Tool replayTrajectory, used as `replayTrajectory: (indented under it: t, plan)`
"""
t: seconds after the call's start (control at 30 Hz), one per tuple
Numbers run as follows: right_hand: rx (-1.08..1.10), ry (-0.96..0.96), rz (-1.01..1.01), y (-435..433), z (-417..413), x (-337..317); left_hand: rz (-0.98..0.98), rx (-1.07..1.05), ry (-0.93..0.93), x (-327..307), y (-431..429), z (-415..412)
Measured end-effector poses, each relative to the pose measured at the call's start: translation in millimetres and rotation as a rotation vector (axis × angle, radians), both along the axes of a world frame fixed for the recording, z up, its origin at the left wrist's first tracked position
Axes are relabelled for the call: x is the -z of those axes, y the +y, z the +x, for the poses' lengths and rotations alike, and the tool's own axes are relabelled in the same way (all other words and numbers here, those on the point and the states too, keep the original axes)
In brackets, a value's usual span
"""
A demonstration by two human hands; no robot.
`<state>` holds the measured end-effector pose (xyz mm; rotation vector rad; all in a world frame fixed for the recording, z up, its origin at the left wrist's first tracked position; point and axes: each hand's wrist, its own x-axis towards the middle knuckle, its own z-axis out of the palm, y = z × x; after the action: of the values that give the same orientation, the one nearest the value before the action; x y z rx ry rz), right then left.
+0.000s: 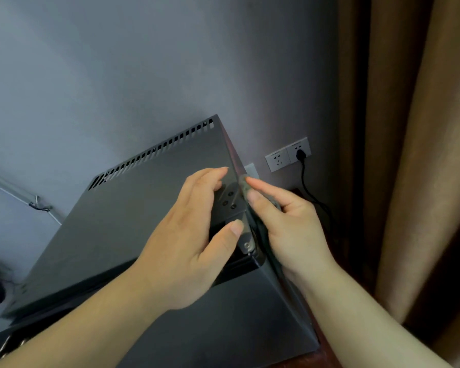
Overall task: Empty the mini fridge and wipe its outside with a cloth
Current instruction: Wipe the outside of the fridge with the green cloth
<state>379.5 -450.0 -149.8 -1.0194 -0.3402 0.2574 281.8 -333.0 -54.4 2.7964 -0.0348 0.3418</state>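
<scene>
A blue-grey wall (117,62) and a tall brown curtain (409,128) stand behind the dark grey metal mini fridge (130,221), which sits against the wall, left of the curtain. The left hand (186,240) rests on its top near the right edge, grip loosely spread. The right hand (290,229) curls at that edge below a white double wall socket (287,154), its grip pinching a small grey cloth-like piece (242,183).
</scene>
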Motion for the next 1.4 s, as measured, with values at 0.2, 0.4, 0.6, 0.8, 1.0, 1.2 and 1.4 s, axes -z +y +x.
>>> replayTrajectory:
  t: [0.2, 0.4, 0.6, 0.8, 1.0, 1.2, 1.4]
  plan:
    - [-0.012, 0.043, -0.043, 4, 9, 1, -0.037, -0.005, -0.016, 0, 2, 1]
    - [-0.003, 0.018, -0.054, 7, 11, -6, -0.072, 0.000, -0.022, 0, 2, 1]
    - [-0.009, 0.090, -0.038, 12, 15, -14, -0.082, 0.004, -0.020, 0, 2, 2]
    - [-0.023, 0.086, -0.001, 7, 1, -14, -0.092, 0.014, -0.025, -1, 2, 1]
    - [-0.021, 0.098, -0.024, 13, 12, -21, -0.075, 0.000, -0.035, -1, 1, 1]
    - [-0.075, 0.163, -0.009, 3, -2, 1, -0.056, 0.007, -0.032, -1, 3, 1]
    - [-0.037, 0.117, -0.022, -4, -8, 11, -0.075, 0.028, 0.041, -7, 10, 2]
